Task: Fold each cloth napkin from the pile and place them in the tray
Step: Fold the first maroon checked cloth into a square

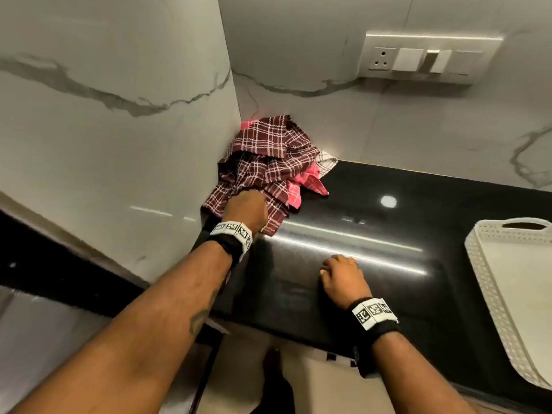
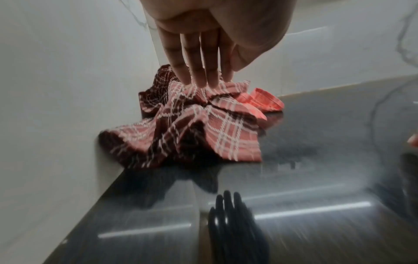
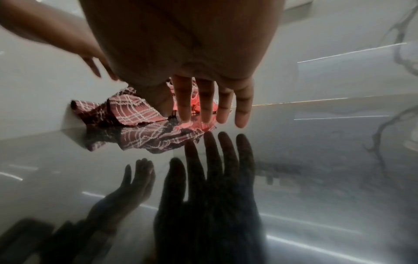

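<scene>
A crumpled pile of cloth napkins sits in the corner of the black counter (image 1: 388, 243). A maroon plaid napkin (image 1: 268, 162) (image 2: 192, 125) lies on top, with a pink napkin (image 1: 310, 180) (image 2: 262, 100) and a white one (image 1: 327, 162) peeking out beneath. My left hand (image 1: 245, 209) (image 2: 201, 78) reaches onto the front of the maroon napkin, its straight fingers touching the cloth. My right hand (image 1: 340, 273) (image 3: 210, 107) hovers flat just above the bare counter, fingers straight, holding nothing. The white lattice tray (image 1: 484, 282) lies at the right edge.
Marble walls meet in the corner behind the pile; the left wall (image 1: 119, 144) stands close to my left arm. A switch and socket panel (image 1: 424, 58) is on the back wall. The glossy counter stretches between pile and tray, its front edge near my wrists.
</scene>
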{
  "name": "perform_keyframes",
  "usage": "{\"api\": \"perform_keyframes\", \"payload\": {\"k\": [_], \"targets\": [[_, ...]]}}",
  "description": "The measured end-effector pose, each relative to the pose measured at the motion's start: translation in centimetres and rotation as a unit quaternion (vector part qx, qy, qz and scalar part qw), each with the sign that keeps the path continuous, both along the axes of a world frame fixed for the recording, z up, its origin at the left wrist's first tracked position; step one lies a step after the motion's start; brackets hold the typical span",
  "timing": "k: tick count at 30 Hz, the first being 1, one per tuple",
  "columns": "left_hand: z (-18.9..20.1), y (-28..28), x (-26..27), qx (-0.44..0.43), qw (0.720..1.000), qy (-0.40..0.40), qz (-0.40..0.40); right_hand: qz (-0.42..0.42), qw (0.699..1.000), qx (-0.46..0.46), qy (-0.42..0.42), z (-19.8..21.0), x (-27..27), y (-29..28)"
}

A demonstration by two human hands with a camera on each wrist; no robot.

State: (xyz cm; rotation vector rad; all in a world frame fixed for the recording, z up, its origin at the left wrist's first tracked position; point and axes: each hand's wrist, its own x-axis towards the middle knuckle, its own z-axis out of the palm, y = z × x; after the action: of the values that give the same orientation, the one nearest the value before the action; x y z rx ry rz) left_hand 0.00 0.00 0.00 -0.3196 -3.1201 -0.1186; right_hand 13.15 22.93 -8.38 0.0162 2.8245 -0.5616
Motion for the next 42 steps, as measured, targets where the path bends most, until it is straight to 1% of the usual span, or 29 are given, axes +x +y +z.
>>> {"api": "perform_keyframes", "payload": {"k": [2, 4, 7, 9, 12, 14, 17, 20, 21, 22, 24, 25, 26, 27, 28, 29, 30, 31, 32, 33, 35, 36, 37, 38, 39, 40, 42], "targets": [[0.5, -0.4, -4.0, 0.023, 0.999, 0.045, -0.003, -0.007, 0.999, 0.022, -0.024, -0.6, -2.0, -0.7], [0.8, -0.7, -8.2, 0.004, 0.997, 0.077, -0.02, 0.001, 0.998, 0.05, -0.042, -1.2, -4.0, -1.3], [0.3, -1.4, -13.1, -0.018, 0.997, 0.081, -0.011, -0.001, 0.995, 0.081, -0.052, -1.7, -5.8, -1.7], [-0.5, -2.1, -15.4, -0.024, 0.997, 0.08, -0.002, -0.007, 0.994, 0.09, -0.062, -1.9, -6.0, -1.8], [-0.9, -2.4, -17.0, -0.002, 0.994, 0.108, -0.004, -0.024, 0.993, 0.081, -0.078, -1.9, -5.9, -1.7], [0.0, -2.6, -17.2, 0.04, 0.991, 0.13, -0.006, -0.029, 0.993, 0.078, -0.086, -1.6, -6.0, -1.6], [2.2, -3.0, -17.5, 0.093, 0.982, 0.167, -0.009, -0.029, 0.992, 0.078, -0.09, -1.5, -6.2, -1.5], [5.1, -2.8, -17.3, 0.139, 0.97, 0.194, -0.043, -0.028, 0.993, 0.074, -0.084, -1.4, -6.2, -1.4], [6.2, -2.1, -16.5, 0.145, 0.969, 0.187, -0.075, -0.027, 0.994, 0.073, -0.078, -1.2, -6.1, -1.3], [7.3, -1.2, -15.5, 0.148, 0.967, 0.165, -0.124, -0.024, 0.994, 0.073, -0.078, -1.1, -6.1, -1.3], [8.7, 1.4, -12.1, 0.15, 0.956, 0.086, -0.239, -0.007, 0.994, 0.062, -0.092, -0.6, -6.1, -1.1], [8.7, 2.9, -10.0, 0.137, 0.948, 0.036, -0.285, -0.008, 0.994, 0.04, -0.097, -0.4, -6.1, -0.8], [8.4, 4.4, -7.6, 0.119, 0.94, -0.01, -0.319, -0.024, 0.995, -0.008, -0.097, 0.1, -6.0, -0.3], [7.6, 5.8, -5.3, 0.098, 0.933, -0.047, -0.343, -0.062, 0.991, -0.08, -0.085, 0.8, -5.7, 0.2], [6.3, 7.0, -3.3, 0.08, 0.927, -0.076, -0.358, -0.117, 0.979, -0.157, -0.05, 1.5, -5.3, 0.8], [5.1, 8.0, -1.4, 0.067, 0.924, -0.1, -0.364, -0.173, 0.96, -0.221, 0.003, 2.2, -4.6, 1.4], [3.9, 8.8, 0.4, 0.059, 0.92, -0.121, -0.368, -0.21, 0.943, -0.252, 0.058, 2.9, -3.7, 2.0], [3.0, 9.4, 1.9, 0.057, 0.917, -0.134, -0.372, -0.218, 0.935, -0.255, 0.113, 3.5, -2.7, 2.6], [2.4, 10.0, 3.3, 0.059, 0.915, -0.138, -0.375, -0.197, 0.935, -0.244, 0.165, 4.0, -1.4, 3.3], [2.2, 10.4, 4.5, 0.064, 0.915, -0.134, -0.375, -0.158, 0.936, -0.226, 0.217, 4.3, -0.5, 4.1], [2.4, 11.2, 6.6, 0.083, 0.914, -0.109, -0.382, -0.046, 0.932, -0.184, 0.31, 4.6, 1.5, 5.8], [2.8, 11.3, 7.2, 0.09, 0.913, -0.097, -0.386, 0.011, 0.928, -0.147, 0.342, 4.7, 2.1, 6.5], [3.3, 11.6, 8.0, 0.093, 0.914, -0.093, -0.384, 0.054, 0.926, -0.118, 0.355, 5.1, 3.0, 7.2], [3.7, 11.7, 8.8, 0.096, 0.916, -0.09, -0.379, 0.074, 0.925, -0.101, 0.358, 5.5, 3.8, 8.0], [4.0, 11.8, 9.6, 0.103, 0.918, -0.088, -0.372, 0.066, 0.929, -0.11, 0.348, 6.1, 4.9, 8.7], [4.1, 11.8, 10.2, 0.111, 0.922, -0.085, -0.362, 0.041, 0.933, -0.139, 0.329, 6.7, 5.8, 9.2], [4.1, 11.8, 11.5, 0.138, 0.926, -0.078, -0.342, -0.019, 0.93, -0.202, 0.306, 7.8, 7.7, 11.0]]}}
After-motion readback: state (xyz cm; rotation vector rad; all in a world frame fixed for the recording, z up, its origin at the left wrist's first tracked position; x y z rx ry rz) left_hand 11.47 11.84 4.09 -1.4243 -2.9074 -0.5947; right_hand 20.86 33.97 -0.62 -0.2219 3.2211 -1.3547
